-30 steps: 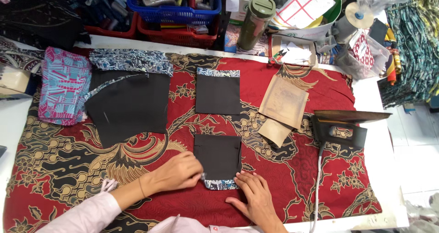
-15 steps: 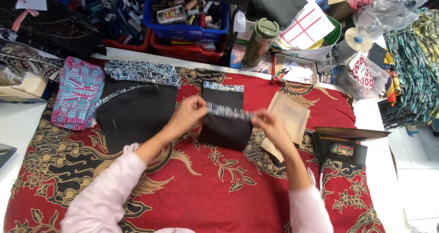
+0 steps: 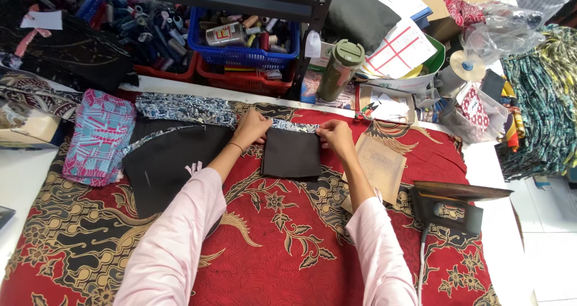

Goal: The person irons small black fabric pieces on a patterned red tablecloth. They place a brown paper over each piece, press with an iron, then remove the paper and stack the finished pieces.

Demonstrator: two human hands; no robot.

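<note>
A white table (image 3: 24, 168) is carrying a red batik cloth (image 3: 288, 246) that is covering most of its top. At nine o'clock a cardboard box (image 3: 27, 126) is sitting on the bare white edge. Toward twelve o'clock, blue and red baskets (image 3: 240, 51) of thread spools are standing along the far edge, with a green tumbler (image 3: 338, 69) standing just right of them.

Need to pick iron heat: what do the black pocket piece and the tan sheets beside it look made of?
Black pocket piece: matte woven cloth, probably cotton, lying limp and flat, with a printed blue-white band. Tan sheets: stiff, sharp-edged, likely paper or card, scorched-looking.
</note>
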